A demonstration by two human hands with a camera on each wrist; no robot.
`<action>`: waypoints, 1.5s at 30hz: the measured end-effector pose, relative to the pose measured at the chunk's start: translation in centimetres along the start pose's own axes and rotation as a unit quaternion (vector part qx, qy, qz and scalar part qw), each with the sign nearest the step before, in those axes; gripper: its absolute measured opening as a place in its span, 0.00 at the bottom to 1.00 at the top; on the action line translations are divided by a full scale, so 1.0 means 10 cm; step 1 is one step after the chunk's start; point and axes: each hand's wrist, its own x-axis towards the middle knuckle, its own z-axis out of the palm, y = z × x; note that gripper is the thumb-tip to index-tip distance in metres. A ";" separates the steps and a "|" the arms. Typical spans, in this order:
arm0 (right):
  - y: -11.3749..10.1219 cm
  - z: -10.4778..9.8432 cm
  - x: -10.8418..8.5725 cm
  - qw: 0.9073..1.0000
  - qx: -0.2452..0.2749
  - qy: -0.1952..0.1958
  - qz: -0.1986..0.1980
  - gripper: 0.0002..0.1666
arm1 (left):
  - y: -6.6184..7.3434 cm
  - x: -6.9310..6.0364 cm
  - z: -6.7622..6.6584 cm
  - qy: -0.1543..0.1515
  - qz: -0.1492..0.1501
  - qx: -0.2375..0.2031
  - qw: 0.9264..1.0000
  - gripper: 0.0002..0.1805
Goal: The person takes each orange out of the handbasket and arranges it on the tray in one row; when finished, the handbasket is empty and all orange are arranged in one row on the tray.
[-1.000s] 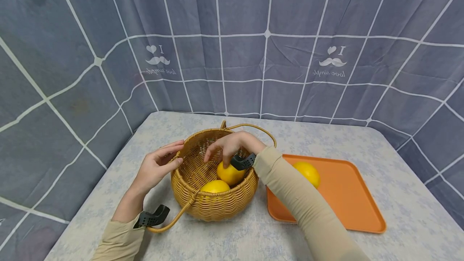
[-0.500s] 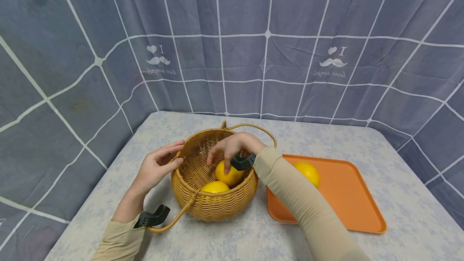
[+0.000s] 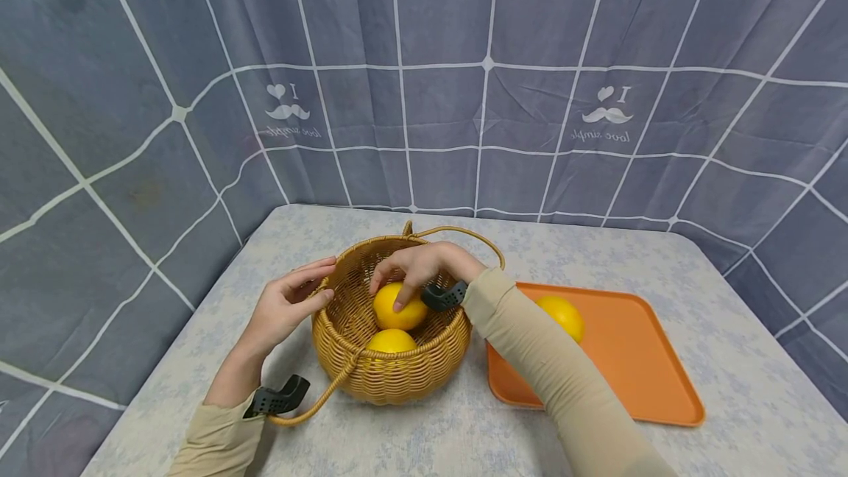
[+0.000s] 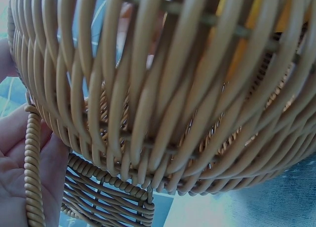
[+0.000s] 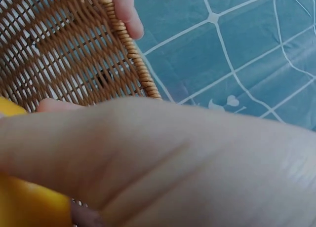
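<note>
A round wicker basket (image 3: 391,377) stands on the table with two yellow lemons inside. Reaching in over its right side, my right hand (image 3: 420,265) holds the upper lemon (image 3: 391,302) between thumb and fingers. In the right wrist view, yellow fruit (image 5: 37,205) shows beneath that hand. The other lemon (image 3: 392,341) lies at the basket's near side. My left hand (image 3: 281,308) rests against the basket's left rim, fingers fairly straight. Seen from the left wrist, the woven wall (image 4: 163,89) fills the view, and the handle crosses the palm (image 4: 12,172).
To the right, an orange tray (image 3: 636,359) carries another lemon (image 3: 562,317), partly behind the right sleeve. One basket handle (image 3: 318,403) hangs toward the left wrist; another (image 3: 473,232) arches at the back right. A grey checked curtain (image 3: 437,109) surrounds the table.
The upper lemon has moved left and slightly back inside the basket, with my right hand's fingers and thumb around it. My left hand and the basket have stayed in place.
</note>
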 end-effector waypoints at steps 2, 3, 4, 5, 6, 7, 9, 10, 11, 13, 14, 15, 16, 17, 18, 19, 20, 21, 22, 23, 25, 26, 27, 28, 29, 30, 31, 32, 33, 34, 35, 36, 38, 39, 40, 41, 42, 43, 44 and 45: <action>0.01 0.00 -0.01 1.000 -0.007 0.013 -0.013 0.28 | 0.00 0.00 0.00 -0.001 0.000 0.001 1.000 0.20; 0.01 -0.01 -0.01 1.000 -0.008 0.018 -0.019 0.28 | 0.00 0.00 0.00 -0.001 0.000 0.000 1.000 0.20; 0.01 -0.01 -0.02 0.999 -0.011 0.024 -0.025 0.28 | 0.00 0.00 0.01 -0.002 0.001 0.001 1.000 0.20; 0.01 -0.01 -0.02 0.999 -0.012 0.030 -0.029 0.27 | 0.00 0.00 0.01 -0.003 0.001 0.001 1.000 0.20; 0.02 -0.01 -0.02 0.999 -0.010 0.036 -0.033 0.27 | -0.01 0.00 0.01 -0.004 0.001 0.002 1.000 0.20; 0.01 -0.02 -0.03 0.998 -0.005 0.040 -0.039 0.27 | -0.01 0.00 0.01 -0.004 0.001 0.003 1.000 0.20; 0.02 -0.02 -0.04 0.997 0.011 0.047 -0.053 0.27 | -0.01 0.00 0.01 -0.005 0.000 0.002 1.000 0.20; 0.02 -0.02 -0.04 0.997 0.020 0.051 -0.061 0.27 | -0.01 0.00 0.01 -0.005 0.000 0.002 1.000 0.21; 0.02 -0.02 -0.04 0.996 0.028 0.054 -0.070 0.27 | -0.02 0.00 0.01 -0.005 -0.002 0.002 1.000 0.21; 0.03 -0.03 -0.05 0.993 0.045 0.061 -0.087 0.27 | -0.02 -0.01 0.01 -0.005 -0.004 -0.001 1.000 0.21; 0.03 -0.03 -0.05 0.992 0.050 0.066 -0.090 0.27 | -0.02 -0.01 0.01 -0.005 -0.004 -0.001 1.000 0.21; 0.03 -0.03 -0.06 0.992 0.055 0.071 -0.094 0.27 | -0.02 -0.01 0.00 -0.004 -0.005 -0.001 1.000 0.21; 0.02 -0.03 -0.06 0.991 0.062 0.077 -0.096 0.27 | -0.02 -0.02 0.00 -0.004 -0.005 -0.001 1.000 0.21; 0.02 -0.03 -0.06 0.989 0.068 0.084 -0.097 0.27 | -0.02 -0.02 0.00 -0.004 -0.005 -0.001 1.000 0.21; 0.01 -0.03 -0.07 0.988 0.074 0.090 -0.099 0.27 | -0.02 -0.03 -0.01 -0.004 -0.005 -0.001 1.000 0.21; 0.01 -0.03 -0.08 0.987 0.080 0.099 -0.098 0.28 | -0.03 -0.03 -0.01 -0.004 -0.005 -0.001 1.000 0.21; 0.00 -0.03 -0.09 0.985 0.088 0.107 -0.099 0.28 | -0.03 -0.03 -0.01 -0.005 -0.004 0.000 1.000 0.21; -0.01 -0.03 -0.10 0.983 0.100 0.113 -0.101 0.28 | -0.03 -0.04 -0.02 -0.005 -0.004 -0.002 1.000 0.21; -0.02 -0.04 -0.11 0.981 0.110 0.121 -0.102 0.28 | -0.03 -0.04 -0.02 -0.005 -0.003 -0.002 1.000 0.21; -0.03 -0.04 -0.13 0.979 0.123 0.127 -0.103 0.28 | -0.03 -0.04 -0.02 -0.005 -0.003 -0.003 1.000 0.21; -0.06 -0.04 -0.18 0.974 0.148 0.139 -0.105 0.28 | -0.03 -0.03 -0.02 -0.004 -0.003 -0.003 1.000 0.21; -0.08 -0.04 -0.20 0.971 0.159 0.145 -0.107 0.28 | -0.03 -0.03 -0.02 -0.003 -0.003 -0.002 1.000 0.21; -0.10 -0.04 -0.24 0.968 0.164 0.153 -0.109 0.28 | -0.03 -0.03 -0.02 -0.003 -0.003 -0.002 1.000 0.21; -0.12 -0.04 -0.27 0.966 0.167 0.162 -0.113 0.28 | -0.03 -0.03 -0.02 -0.002 -0.003 -0.001 1.000 0.21; -0.14 -0.04 -0.30 0.964 0.167 0.172 -0.116 0.28 | -0.03 -0.03 -0.02 -0.003 -0.004 -0.001 1.000 0.21; -0.15 -0.04 -0.34 0.962 0.163 0.184 -0.121 0.28 | -0.03 -0.02 -0.01 -0.003 -0.004 -0.001 1.000 0.21; -0.17 -0.04 -0.38 0.960 0.153 0.198 -0.122 0.28 | -0.03 -0.02 -0.01 -0.003 -0.005 -0.002 1.000 0.21; -0.19 -0.04 -0.42 0.959 0.145 0.213 -0.122 0.28 | -0.02 -0.02 -0.01 -0.004 -0.005 -0.003 1.000 0.21; -0.20 -0.04 -0.47 0.957 0.137 0.227 -0.121 0.28 | -0.02 -0.02 -0.01 -0.004 -0.004 -0.003 1.000 0.21; -0.21 -0.04 -0.51 0.954 0.133 0.241 -0.118 0.28 | -0.02 -0.02 -0.01 -0.005 -0.004 -0.003 1.000 0.21; -0.22 -0.04 -0.56 0.951 0.129 0.256 -0.114 0.28 | -0.02 -0.01 -0.01 -0.005 -0.003 -0.003 1.000 0.21; -0.23 -0.04 -0.60 0.947 0.133 0.270 -0.109 0.29 | -0.02 -0.01 -0.01 -0.005 -0.002 -0.004 1.000 0.21; -0.24 -0.03 -0.69 0.939 0.149 0.294 -0.100 0.29 | -0.02 -0.01 -0.01 -0.005 0.000 -0.004 1.000 0.22; -0.24 -0.02 -0.73 0.934 0.163 0.304 -0.097 0.29 | -0.02 -0.01 -0.01 -0.006 0.000 -0.003 1.000 0.22; -0.25 -0.01 -0.78 0.928 0.181 0.312 -0.096 0.29 | -0.02 -0.01 -0.02 -0.006 0.001 -0.004 1.000 0.22; -0.25 0.00 -0.82 0.922 0.197 0.320 -0.093 0.30 | -0.02 -0.01 -0.02 -0.006 0.000 -0.005 1.000 0.22; -0.26 0.01 -0.86 0.916 0.213 0.328 -0.092 0.30 | -0.03 -0.01 -0.02 -0.006 0.000 -0.005 1.000 0.22; -0.26 0.01 -0.90 0.910 0.224 0.336 -0.090 0.30 | -0.03 -0.01 -0.02 -0.007 0.000 -0.006 1.000 0.22; -0.26 0.02 -0.95 0.905 0.234 0.345 -0.086 0.30 | -0.03 -0.01 -0.03 -0.007 0.000 -0.006 1.000 0.22; -0.26 0.03 -0.99 0.901 0.237 0.354 -0.082 0.30 | -0.03 -0.01 -0.03 -0.006 0.000 -0.006 1.000 0.22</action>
